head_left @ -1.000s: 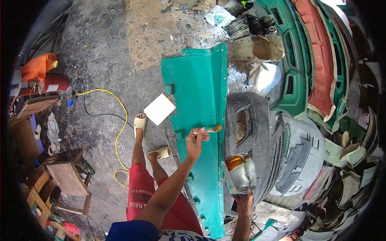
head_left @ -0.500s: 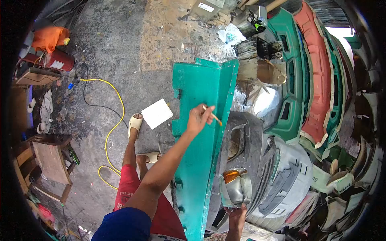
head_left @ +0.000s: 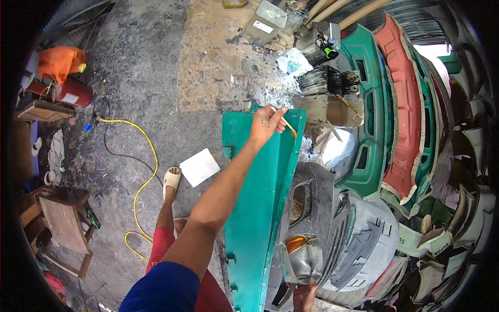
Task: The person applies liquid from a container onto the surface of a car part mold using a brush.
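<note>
Green panel (head_left: 254, 218) partly below frame

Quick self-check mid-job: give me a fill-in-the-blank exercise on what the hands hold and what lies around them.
1. The left hand grips a thin ____.
2. The cut-open container is held by the ____.
3. The long panel beneath the left hand is coloured ____.
4. The flat rectangular piece on the floor beside the sandal is coloured ____.

Missing words: paintbrush; right hand; green; white.

Smooth, glossy green panel (head_left: 255, 218)
</note>
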`<state>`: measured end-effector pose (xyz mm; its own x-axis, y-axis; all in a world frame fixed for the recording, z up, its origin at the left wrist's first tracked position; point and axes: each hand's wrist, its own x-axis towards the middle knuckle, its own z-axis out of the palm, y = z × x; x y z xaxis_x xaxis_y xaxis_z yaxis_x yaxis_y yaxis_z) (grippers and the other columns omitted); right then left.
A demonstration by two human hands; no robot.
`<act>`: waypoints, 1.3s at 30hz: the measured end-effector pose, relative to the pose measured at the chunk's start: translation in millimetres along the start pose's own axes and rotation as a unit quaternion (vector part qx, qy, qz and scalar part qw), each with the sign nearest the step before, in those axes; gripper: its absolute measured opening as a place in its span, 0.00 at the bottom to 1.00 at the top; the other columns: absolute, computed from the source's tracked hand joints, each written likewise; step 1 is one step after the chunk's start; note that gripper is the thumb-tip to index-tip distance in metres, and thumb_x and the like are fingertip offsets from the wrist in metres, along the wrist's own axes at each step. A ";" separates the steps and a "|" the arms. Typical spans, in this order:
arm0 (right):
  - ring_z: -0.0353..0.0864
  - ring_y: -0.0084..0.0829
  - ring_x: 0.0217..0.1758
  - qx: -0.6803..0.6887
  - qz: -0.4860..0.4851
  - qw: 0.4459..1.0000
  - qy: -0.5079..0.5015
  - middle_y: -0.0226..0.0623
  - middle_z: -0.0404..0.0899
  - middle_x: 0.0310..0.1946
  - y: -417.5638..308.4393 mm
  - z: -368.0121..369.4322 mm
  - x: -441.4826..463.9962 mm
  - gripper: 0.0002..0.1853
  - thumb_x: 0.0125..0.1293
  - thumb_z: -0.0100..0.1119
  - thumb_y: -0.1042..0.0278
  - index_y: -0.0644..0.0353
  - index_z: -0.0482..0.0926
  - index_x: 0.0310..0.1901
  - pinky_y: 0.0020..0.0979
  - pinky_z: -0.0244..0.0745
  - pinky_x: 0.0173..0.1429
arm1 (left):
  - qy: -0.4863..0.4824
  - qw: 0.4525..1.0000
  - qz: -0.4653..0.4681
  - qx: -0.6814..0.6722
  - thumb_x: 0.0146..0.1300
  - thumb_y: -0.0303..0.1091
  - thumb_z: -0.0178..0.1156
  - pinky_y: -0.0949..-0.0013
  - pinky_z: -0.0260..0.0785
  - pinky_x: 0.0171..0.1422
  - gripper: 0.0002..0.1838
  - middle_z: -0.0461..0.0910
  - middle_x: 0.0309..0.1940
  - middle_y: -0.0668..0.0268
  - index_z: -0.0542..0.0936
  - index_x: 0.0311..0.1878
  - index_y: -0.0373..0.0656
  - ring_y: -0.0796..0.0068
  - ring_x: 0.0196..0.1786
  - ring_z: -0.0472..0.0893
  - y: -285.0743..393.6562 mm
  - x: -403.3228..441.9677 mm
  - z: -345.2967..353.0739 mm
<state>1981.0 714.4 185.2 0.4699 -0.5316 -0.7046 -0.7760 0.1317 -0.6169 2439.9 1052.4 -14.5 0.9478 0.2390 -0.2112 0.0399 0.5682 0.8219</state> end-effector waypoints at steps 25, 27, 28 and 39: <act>0.73 0.43 0.63 0.097 -0.048 0.994 -0.021 0.44 0.70 0.63 -49.8 102.8 -34.7 0.32 0.67 0.54 0.47 0.58 0.63 0.65 0.59 0.75 0.57 | 0.096 0.991 -0.074 -0.053 0.70 0.37 0.57 0.70 0.79 0.34 0.15 0.82 0.29 0.56 0.76 0.41 0.30 0.73 0.28 0.83 -47.5 -136.4 -11.0; 0.72 0.44 0.64 0.093 -0.036 0.995 -0.007 0.43 0.69 0.64 -52.6 104.1 -36.9 0.34 0.65 0.55 0.46 0.58 0.61 0.66 0.57 0.75 0.58 | 0.083 0.991 -0.092 -0.042 0.70 0.37 0.58 0.69 0.79 0.35 0.15 0.82 0.29 0.56 0.76 0.41 0.30 0.72 0.29 0.83 -55.5 -160.9 -17.4; 0.72 0.44 0.64 0.091 -0.032 0.995 -0.003 0.43 0.68 0.65 -54.7 105.3 -38.0 0.35 0.65 0.56 0.46 0.58 0.61 0.67 0.57 0.75 0.58 | 0.073 0.991 -0.110 -0.031 0.70 0.37 0.58 0.69 0.79 0.35 0.15 0.82 0.29 0.56 0.76 0.42 0.30 0.72 0.29 0.83 -60.0 -173.5 -19.8; 0.72 0.43 0.64 0.099 -0.063 0.991 -0.060 0.43 0.68 0.65 -34.7 70.9 -35.3 0.37 0.64 0.57 0.45 0.58 0.60 0.68 0.56 0.76 0.58 | 0.004 0.987 -0.157 0.030 0.69 0.40 0.60 0.70 0.78 0.29 0.17 0.82 0.24 0.56 0.77 0.36 0.30 0.74 0.25 0.83 -94.2 -234.3 -30.7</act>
<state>2021.1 787.9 206.6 0.6129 -0.4530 -0.6474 -0.6166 0.2381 -0.7504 2204.3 967.0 -58.6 0.8832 0.0648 -0.4646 0.3506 0.5668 0.7455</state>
